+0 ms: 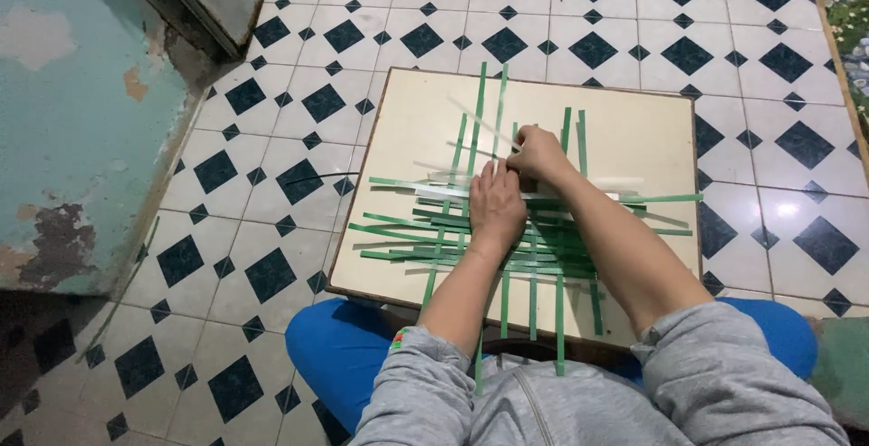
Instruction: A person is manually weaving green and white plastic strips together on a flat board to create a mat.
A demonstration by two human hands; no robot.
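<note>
A loose weave of green strips [425,229] lies on a cream board [634,138] in front of me. My left hand [496,203] presses flat on the crossed strips near the middle. Just beyond it, my right hand [536,153] pinches a pale strip [484,149] that sticks out to the left. Several upright strips [478,106] reach toward the far edge of the board, and others hang over its near edge.
The board rests over my knees in blue trousers [335,346]. Around it is a white floor with dark diamond tiles [272,174]. A peeling turquoise wall [72,120] rises on the left, and a patterned mat [851,20] lies at the far right.
</note>
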